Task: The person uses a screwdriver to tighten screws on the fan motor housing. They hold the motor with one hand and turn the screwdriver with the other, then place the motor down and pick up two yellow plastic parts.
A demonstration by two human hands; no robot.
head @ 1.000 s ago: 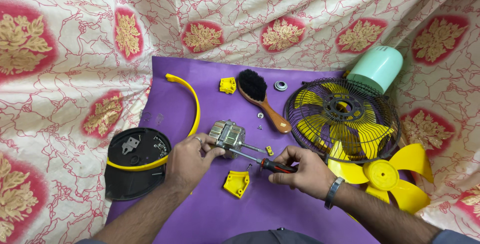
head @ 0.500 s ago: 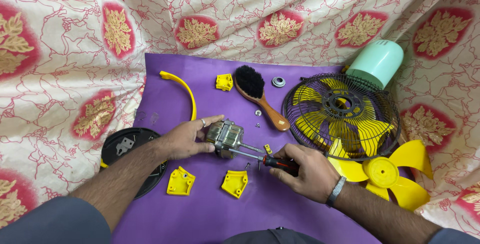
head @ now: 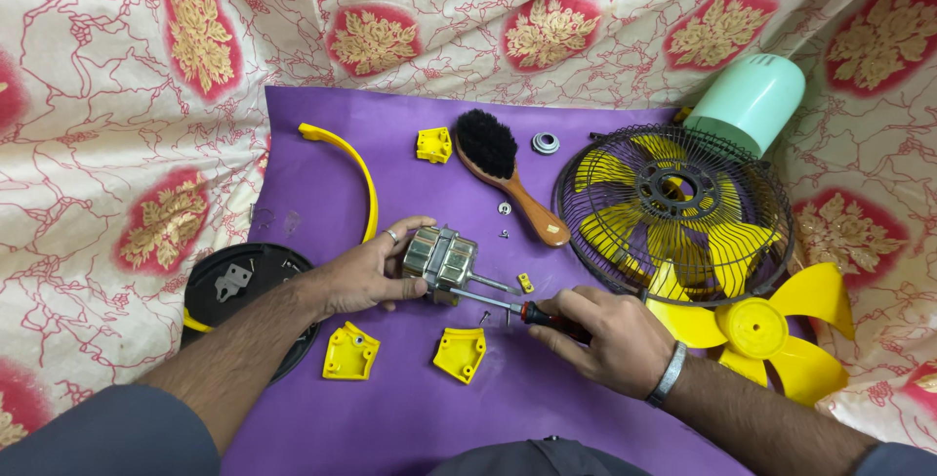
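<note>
Between both hands' fingers, seemingly, motor.

Two bare forearms entering from the near edge, each ending in a bare hand: left hand, right hand. On the left, a thin silver ring around one finger, and a slate-grey sleeve bunched well up the arm in the near-left corner; on the right, a silver metal bracelet snug at the wrist, with only a sliver of grey-blue sleeve at the near-right corner. Between the two arms, at the near edge, a patch of dark grey clothing with a small button or stud at its top.
</note>
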